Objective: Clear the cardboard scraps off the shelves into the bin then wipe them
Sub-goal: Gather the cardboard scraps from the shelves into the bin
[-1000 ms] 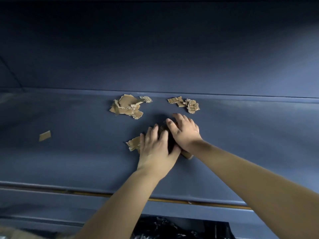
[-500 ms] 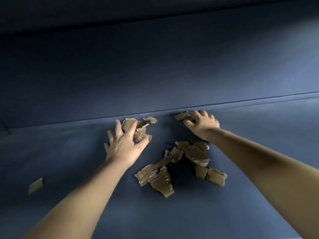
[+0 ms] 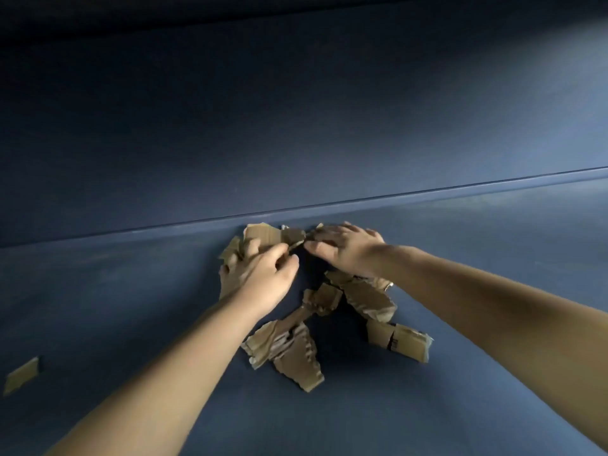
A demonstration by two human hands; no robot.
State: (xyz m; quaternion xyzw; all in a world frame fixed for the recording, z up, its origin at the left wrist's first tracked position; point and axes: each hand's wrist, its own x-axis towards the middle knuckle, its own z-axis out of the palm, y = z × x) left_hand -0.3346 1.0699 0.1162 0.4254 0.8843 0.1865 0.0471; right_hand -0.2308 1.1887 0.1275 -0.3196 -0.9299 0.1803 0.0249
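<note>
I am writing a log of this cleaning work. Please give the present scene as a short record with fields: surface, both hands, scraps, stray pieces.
surface: dark blue shelf
left hand: grasping the rear scraps near the back wall
right hand: flat, fingers spread over scraps at the back
loose pile: torn cardboard between the forearms
stray piece: alone, far left
bin: not in view

brown ridged cardboard scraps [image 3: 297, 355]; plain dark blue shelf [image 3: 460, 406].

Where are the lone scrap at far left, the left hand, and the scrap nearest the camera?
lone scrap [image 3: 21, 375], head view, middle of its flat face.
left hand [image 3: 260, 274], head view, back of the hand.
nearest scrap [image 3: 297, 360], head view, centre of its corrugated face.
</note>
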